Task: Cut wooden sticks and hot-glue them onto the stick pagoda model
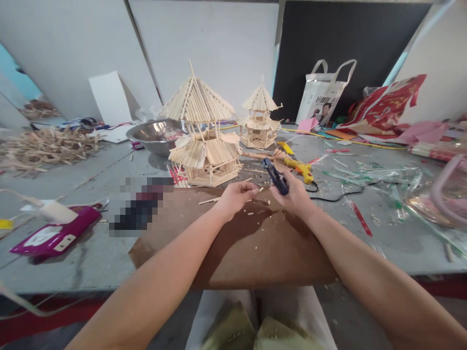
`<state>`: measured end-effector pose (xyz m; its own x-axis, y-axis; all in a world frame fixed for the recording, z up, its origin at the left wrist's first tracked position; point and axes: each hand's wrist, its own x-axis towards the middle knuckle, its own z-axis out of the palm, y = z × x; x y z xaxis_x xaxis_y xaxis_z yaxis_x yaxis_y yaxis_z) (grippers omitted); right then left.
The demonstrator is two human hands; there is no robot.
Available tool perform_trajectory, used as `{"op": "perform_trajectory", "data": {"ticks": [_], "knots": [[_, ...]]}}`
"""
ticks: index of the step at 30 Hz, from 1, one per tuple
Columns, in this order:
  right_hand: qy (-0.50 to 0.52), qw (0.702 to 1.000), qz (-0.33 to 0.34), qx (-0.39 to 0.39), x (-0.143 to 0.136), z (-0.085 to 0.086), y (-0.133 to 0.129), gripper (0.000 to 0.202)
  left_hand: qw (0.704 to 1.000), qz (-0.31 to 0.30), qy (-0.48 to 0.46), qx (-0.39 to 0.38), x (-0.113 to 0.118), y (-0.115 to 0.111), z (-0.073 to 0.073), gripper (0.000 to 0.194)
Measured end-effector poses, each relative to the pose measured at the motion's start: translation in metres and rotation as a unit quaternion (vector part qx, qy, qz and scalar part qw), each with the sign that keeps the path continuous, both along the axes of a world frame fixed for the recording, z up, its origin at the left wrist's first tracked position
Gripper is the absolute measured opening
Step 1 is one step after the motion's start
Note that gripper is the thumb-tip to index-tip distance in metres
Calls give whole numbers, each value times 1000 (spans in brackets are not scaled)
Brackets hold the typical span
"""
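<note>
My left hand (239,197) pinches a short wooden stick (260,190) above a brown board (233,260). In my right hand (294,194) is a dark blue hand tool (275,176), which looks like a pair of cutters; its jaws point up and away from me. Small cut bits of wood (250,213) lie scattered on the board under both hands. A longer stick (209,200) rests beside my left hand. Just behind stands a large two-tiered pavilion model (206,155) built of wooden sticks, with a smaller one (260,119) farther back.
A yellow glue gun (304,170) with a black cord lies beyond my right hand. Leftward are a steel bowl (153,131), a stick pile (51,148) and a purple power strip (58,233). Plastic wrappers (379,182) and a white bag (321,99) are on the right.
</note>
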<state>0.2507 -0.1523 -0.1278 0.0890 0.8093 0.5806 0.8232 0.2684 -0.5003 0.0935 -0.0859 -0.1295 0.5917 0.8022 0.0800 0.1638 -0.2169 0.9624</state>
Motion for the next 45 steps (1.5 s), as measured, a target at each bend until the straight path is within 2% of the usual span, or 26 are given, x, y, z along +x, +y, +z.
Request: {"op": "perform_trajectory", "data": {"ticks": [4,8,12,20,23,26,29,35,40,45], "knots": [[60,994,89,0,-6,3,-4,20,999,-11,-9,-53,-2,-4,2,23],[69,991,110,-22,-8,3,-5,19,998,-15,-4,-54,-2,-4,2,24],[68,992,104,-38,-9,1,-4,21,996,-30,-39,-76,-3,-4,2,24],[27,994,103,1,-10,-2,-3,26,988,-30,-82,-127,-2,-4,2,24],[28,996,83,-3,-10,-3,-3,26,983,-25,-97,-155,-3,-6,6,27],[41,998,47,1,-11,-4,-3,27,982,-33,-73,-170,-3,-9,10,28],[31,999,35,7,-12,-5,-3,29,987,-32,-43,-152,-2,-11,10,24],[-35,999,38,-11,-18,-6,-4,33,993,39,-38,-109,4,-13,5,14],[-59,997,42,-18,-21,-4,-5,36,992,69,-59,-92,5,-16,8,10],[-73,997,19,-11,-18,-3,-4,38,990,63,-93,-84,2,-13,11,11]]}}
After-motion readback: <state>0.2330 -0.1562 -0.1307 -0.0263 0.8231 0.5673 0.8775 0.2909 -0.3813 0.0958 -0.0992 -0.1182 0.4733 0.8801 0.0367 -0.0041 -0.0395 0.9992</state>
